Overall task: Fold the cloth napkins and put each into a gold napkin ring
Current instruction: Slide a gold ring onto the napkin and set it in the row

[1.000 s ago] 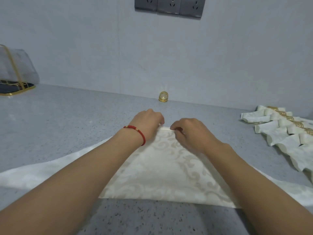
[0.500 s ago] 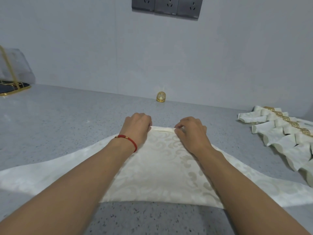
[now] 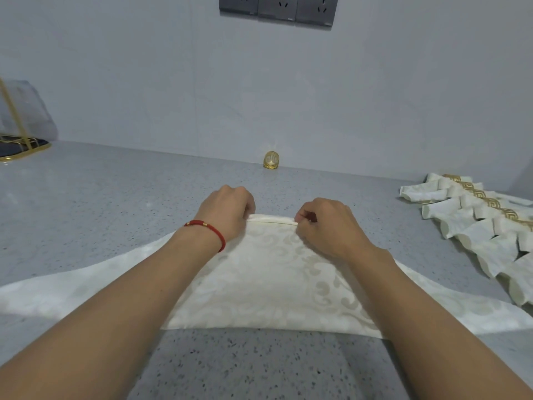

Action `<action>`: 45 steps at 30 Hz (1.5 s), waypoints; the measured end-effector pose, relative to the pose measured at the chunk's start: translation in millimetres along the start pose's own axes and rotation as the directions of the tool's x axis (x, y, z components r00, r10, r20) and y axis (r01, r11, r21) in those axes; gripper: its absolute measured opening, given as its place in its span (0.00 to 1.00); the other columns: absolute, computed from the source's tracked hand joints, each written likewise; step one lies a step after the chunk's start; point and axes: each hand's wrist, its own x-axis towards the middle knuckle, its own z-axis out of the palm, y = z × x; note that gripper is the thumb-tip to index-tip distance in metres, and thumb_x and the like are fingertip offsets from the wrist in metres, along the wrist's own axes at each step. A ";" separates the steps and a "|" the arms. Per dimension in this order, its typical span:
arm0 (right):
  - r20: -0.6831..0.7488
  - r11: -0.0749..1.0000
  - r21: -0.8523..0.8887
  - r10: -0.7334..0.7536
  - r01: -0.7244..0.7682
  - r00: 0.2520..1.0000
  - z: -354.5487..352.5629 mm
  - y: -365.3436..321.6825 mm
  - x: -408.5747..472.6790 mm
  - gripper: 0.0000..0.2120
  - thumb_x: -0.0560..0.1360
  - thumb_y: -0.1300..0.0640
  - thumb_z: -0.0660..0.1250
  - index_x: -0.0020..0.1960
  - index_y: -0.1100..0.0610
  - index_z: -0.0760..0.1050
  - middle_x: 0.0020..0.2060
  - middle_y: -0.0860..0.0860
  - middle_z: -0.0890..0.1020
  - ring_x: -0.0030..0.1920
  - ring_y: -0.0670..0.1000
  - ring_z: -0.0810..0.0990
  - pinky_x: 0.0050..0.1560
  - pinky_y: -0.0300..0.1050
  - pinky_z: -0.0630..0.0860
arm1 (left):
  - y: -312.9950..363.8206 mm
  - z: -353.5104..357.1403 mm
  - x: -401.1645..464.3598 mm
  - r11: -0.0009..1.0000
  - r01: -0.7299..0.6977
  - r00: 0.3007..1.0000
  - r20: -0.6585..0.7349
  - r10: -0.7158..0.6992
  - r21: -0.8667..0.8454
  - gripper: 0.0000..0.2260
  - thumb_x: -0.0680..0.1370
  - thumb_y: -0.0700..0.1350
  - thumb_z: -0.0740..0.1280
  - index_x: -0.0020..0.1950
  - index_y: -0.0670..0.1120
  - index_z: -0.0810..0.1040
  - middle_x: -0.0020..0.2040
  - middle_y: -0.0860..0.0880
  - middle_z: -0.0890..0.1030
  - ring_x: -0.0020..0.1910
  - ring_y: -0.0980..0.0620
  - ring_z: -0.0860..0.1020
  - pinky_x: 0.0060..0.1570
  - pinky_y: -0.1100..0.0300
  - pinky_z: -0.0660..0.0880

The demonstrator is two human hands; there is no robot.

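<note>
A cream patterned napkin point(image 3: 268, 284) lies spread across the grey speckled counter, its far tip rolled into a short tube. My left hand point(image 3: 226, 210), with a red cord bracelet at the wrist, grips the left end of that roll. My right hand point(image 3: 323, 223) pinches the right end with curled fingers. A single gold napkin ring point(image 3: 271, 160) stands upright at the foot of the wall, beyond both hands. The napkin's side corners stretch out to the left and right edges of the view.
A row of rolled napkins in gold rings point(image 3: 484, 226) lies on the counter point(image 3: 101, 197) at the right. A gold wire stand with a clear cover point(image 3: 20, 125) sits at the far left. Grey wall sockets point(image 3: 278, 8) hang above.
Both hands have moved apart along the napkin's far edge, and the rolled fold between them has grown wider. The camera view has shifted slightly.
</note>
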 end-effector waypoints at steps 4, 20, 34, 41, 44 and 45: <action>-0.027 0.994 0.100 0.054 -0.051 0.998 7.9 9.6 1.5 0.11 0.81 0.57 0.65 0.61 0.53 0.82 0.48 0.48 0.82 0.52 0.52 0.80 0.58 0.56 0.77 | -5.1 5.0 -0.5 0.994 0.032 0.999 -0.027 -0.035 -0.106 0.10 0.78 0.37 0.65 0.52 0.45 0.84 0.47 0.48 0.83 0.50 0.46 0.80 0.52 0.54 0.78; -0.026 0.973 -0.184 -0.147 0.140 0.989 -4.9 3.4 -3.9 0.11 0.73 0.66 0.63 0.46 0.51 0.76 0.43 0.46 0.78 0.43 0.51 0.76 0.45 0.46 0.69 | 2.3 -8.9 -9.2 0.915 -0.185 0.976 -0.043 0.214 0.360 0.09 0.78 0.35 0.64 0.48 0.51 0.72 0.45 0.53 0.75 0.49 0.50 0.71 0.47 0.55 0.60; 0.054 0.997 0.054 -0.063 0.060 0.997 -9.4 19.4 -6.9 0.11 0.80 0.58 0.69 0.60 0.50 0.83 0.51 0.48 0.81 0.52 0.51 0.79 0.56 0.52 0.78 | -6.0 -19.8 -11.2 0.999 -0.052 0.989 0.142 0.050 0.009 0.10 0.78 0.40 0.67 0.58 0.49 0.81 0.49 0.49 0.81 0.50 0.46 0.80 0.53 0.51 0.78; 0.063 0.996 0.089 -0.029 0.023 0.998 -9.1 17.4 -7.6 0.05 0.78 0.59 0.70 0.49 0.50 0.82 0.39 0.43 0.81 0.45 0.48 0.79 0.54 0.53 0.77 | -5.1 -18.4 -14.4 0.990 -0.091 0.991 0.107 0.080 0.107 0.06 0.79 0.40 0.65 0.49 0.52 0.78 0.50 0.52 0.74 0.50 0.50 0.71 0.54 0.50 0.71; -0.003 0.998 0.034 -0.057 0.057 0.998 -8.9 12.7 -10.2 0.08 0.75 0.61 0.69 0.46 0.49 0.79 0.40 0.42 0.80 0.44 0.48 0.78 0.52 0.48 0.73 | -2.6 -14.5 -16.4 0.972 -0.143 0.990 0.039 0.138 0.188 0.12 0.76 0.36 0.66 0.45 0.54 0.72 0.46 0.55 0.76 0.47 0.51 0.72 0.49 0.53 0.66; -0.003 0.996 0.000 -0.084 0.084 0.996 -9.1 11.0 -10.6 0.09 0.75 0.63 0.69 0.46 0.49 0.79 0.41 0.42 0.80 0.44 0.48 0.77 0.50 0.47 0.72 | -2.7 -14.8 -16.6 0.967 -0.157 0.988 0.036 0.153 0.200 0.14 0.75 0.35 0.66 0.44 0.55 0.71 0.45 0.56 0.75 0.47 0.51 0.73 0.48 0.54 0.64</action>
